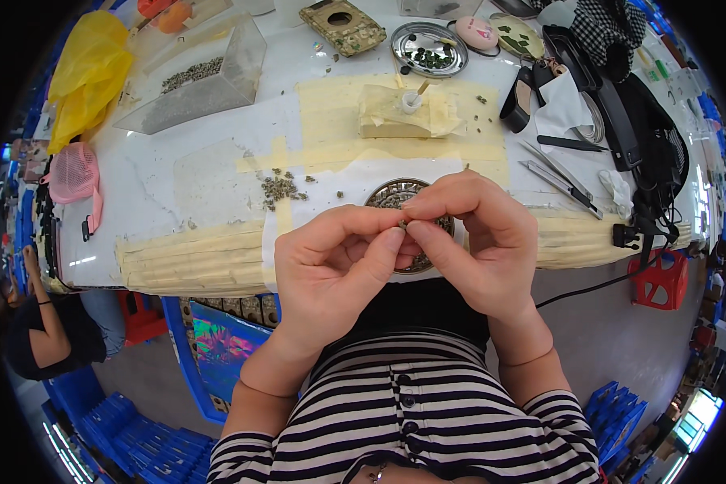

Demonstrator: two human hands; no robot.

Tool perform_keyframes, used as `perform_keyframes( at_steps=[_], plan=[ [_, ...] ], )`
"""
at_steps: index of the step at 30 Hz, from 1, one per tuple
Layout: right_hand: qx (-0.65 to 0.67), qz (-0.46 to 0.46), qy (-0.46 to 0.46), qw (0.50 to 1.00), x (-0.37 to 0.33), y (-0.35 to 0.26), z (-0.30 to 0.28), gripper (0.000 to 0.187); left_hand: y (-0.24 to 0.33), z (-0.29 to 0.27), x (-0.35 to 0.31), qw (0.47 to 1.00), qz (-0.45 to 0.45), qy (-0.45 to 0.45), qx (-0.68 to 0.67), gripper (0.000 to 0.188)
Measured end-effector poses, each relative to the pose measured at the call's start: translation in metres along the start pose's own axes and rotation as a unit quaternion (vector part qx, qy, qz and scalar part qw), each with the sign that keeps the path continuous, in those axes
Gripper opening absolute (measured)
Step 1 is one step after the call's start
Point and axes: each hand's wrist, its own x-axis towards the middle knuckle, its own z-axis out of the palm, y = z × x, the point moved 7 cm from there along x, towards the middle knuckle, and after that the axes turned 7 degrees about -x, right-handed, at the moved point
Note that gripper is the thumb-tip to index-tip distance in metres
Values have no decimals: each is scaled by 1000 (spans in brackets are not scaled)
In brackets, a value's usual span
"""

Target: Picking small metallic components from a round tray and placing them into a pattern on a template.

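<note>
Room: grey floor (589,323); red stool (661,278), three o'clock from my hands; a person (52,335), between eight and nine; blue crates (125,427), eight.

Surface: white table (149,181), pale yellow tape along its near edge. At twelve, a taped block (379,125) bearing a small white cup (412,102); beyond, a metal plate (397,50) with dark green pieces. At two, tweezers (558,171). At ten, a heap (281,187) of small greyish pieces.

In hand: one tiny piece (402,227), kind unclear, apparently pinched narrowly between fingertips of my left hand (331,258) and right hand (490,242), above a round dish (398,181).

Progress: this piece seems mid-handling, not set down. Many lie loose in dish and heap; which are finished, I cannot tell.
</note>
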Motion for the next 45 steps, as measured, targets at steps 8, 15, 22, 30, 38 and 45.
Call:
perform_keyframes(
  at_steps=[8,15,22,30,38,45],
  plan=[
    [-18,-11,2,1000,-1,1,-1,14,-2,0,0,1000,0,6,3,15],
    [-16,-11,5,1000,-2,2,0,12,-4,-2,-1,1000,-9,7,-3,14],
    [-3,4,0,1000,-3,6,3,11,-6,-4,-1,1000,-3,10,4,14],
    [-14,-12,-1,1000,-1,5,1,14,-5,-5,2,1000,-30,9,-4,14],
    [-40,-35,-5,999,0,0,0,14,-2,-4,0,999,-24,20,13,12],
    [-40,-34,-13,999,-1,1,0,15,-3,-3,-1,999,-27,21,34,12]
  ],
)
